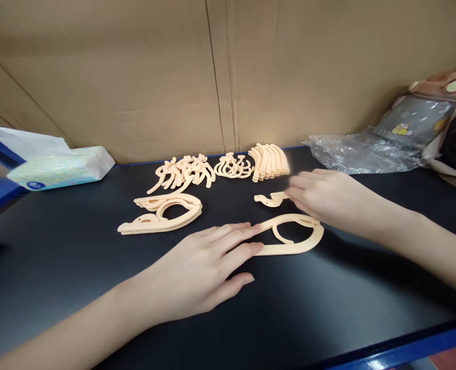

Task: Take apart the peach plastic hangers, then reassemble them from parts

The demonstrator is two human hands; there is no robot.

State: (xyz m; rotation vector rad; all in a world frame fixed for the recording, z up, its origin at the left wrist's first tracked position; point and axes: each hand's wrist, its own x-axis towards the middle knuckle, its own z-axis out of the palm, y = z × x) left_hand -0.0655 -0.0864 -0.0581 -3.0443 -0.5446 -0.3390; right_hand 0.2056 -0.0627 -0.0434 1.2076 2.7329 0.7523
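My left hand (208,270) lies with its fingers stretched out over the ends of a cream plastic folding hanger (289,250); the thumb stands apart. This hanger lies folded on the black table, its curved hook inside the loop, and my fingers cover its left ends. Just above it, my right hand (320,198) is closed, fingers curled, around one end of a small cream hanger piece (270,199) with a notched, curved tip. The rest of that piece is hidden in my fingers. Left of my hands rests a stack of folded hangers (174,221).
Along the back of the black table (58,246) are a heap of curved hanger arms (185,172), a pile of hooks (233,167) and a row of hanger arms (270,160). A tissue pack (61,167) is at left; a clear plastic bag (359,151) and a bottle (416,118) are at right.
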